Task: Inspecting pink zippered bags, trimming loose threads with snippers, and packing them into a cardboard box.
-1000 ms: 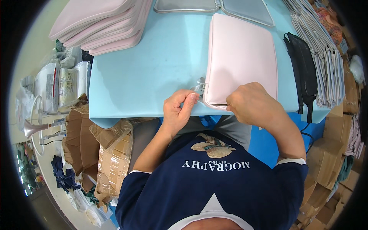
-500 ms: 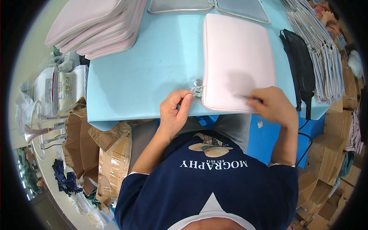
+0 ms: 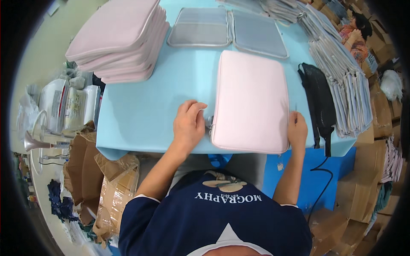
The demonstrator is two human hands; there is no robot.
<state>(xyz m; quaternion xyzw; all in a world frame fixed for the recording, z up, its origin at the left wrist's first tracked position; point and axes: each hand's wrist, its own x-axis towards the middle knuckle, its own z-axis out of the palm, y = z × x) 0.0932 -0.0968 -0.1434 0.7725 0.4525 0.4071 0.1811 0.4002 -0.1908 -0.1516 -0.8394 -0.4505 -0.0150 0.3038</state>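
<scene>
A pale pink padded sleeve case (image 3: 252, 102) lies on the light blue table before me. Just off its left edge is my left hand (image 3: 188, 128), fingers loosely curved and apart, with nothing visible in them. A small grey piece (image 3: 209, 122), perhaps a zipper pull, shows at that edge beside the hand. At the case's lower right edge rests my right hand (image 3: 297, 129), closed around a thin pointed tool (image 3: 296, 107) whose tip sticks up past the fingers. Its exact kind is too small to tell.
Pink cases (image 3: 115, 38) are stacked at the left. An opened grey case (image 3: 260, 34) lies behind. A black pouch (image 3: 320, 98) and rows of grey cases (image 3: 346, 81) line the right side. Cardboard (image 3: 115, 192) stands below the table's left edge. Another person (image 3: 354, 40) is at far right.
My left hand has let go of the whitish strip at the case's left edge. My right hand has moved from over the case to its right edge. The view has shifted.
</scene>
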